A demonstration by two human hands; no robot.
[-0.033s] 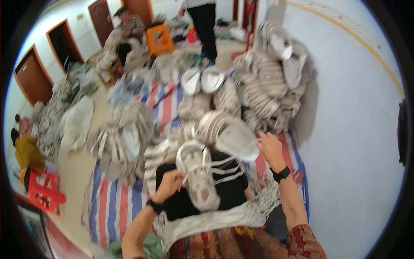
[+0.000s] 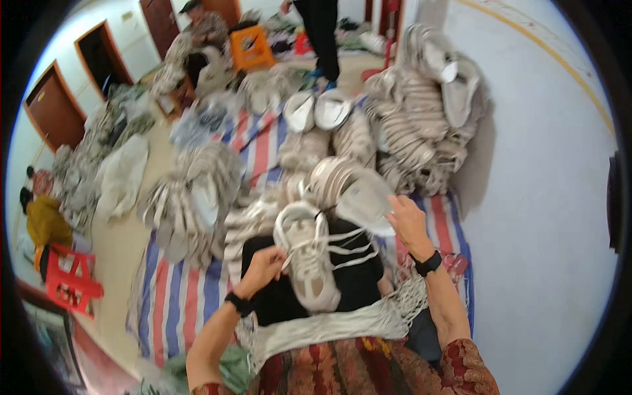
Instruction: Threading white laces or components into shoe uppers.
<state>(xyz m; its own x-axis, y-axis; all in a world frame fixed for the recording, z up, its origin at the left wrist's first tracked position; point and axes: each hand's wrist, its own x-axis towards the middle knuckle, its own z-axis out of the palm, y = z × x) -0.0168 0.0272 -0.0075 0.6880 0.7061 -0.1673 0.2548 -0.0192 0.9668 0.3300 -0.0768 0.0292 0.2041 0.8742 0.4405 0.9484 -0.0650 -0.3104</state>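
A beige-and-white shoe upper (image 2: 308,266) lies toe toward me on a black pad (image 2: 355,274) over my lap. White shoelace (image 2: 351,252) crosses its eyelet rows, with loose lengths trailing to the right over the pad. At the upper's left side, my left hand (image 2: 263,270) is closed in a pinch on a bit of lace. My right hand (image 2: 409,227), raised to the right, has its fingertips pinched on a lace end, faint against the pale upper (image 2: 366,201) at the end of a stack behind. Each wrist wears a black band.
A bundle of white laces (image 2: 336,325) lies across my lap. Stacks of beige uppers (image 2: 194,197) stand on the striped sheet (image 2: 178,296), with a tall pile (image 2: 421,118) by the right wall. Red stool (image 2: 72,280) and orange stool (image 2: 251,47) stand farther off; other people are nearby.
The whole view has shifted slightly, so the floor and piles sit a little higher and further right. Both hands keep their pinches, with the right hand's fingers turned slightly.
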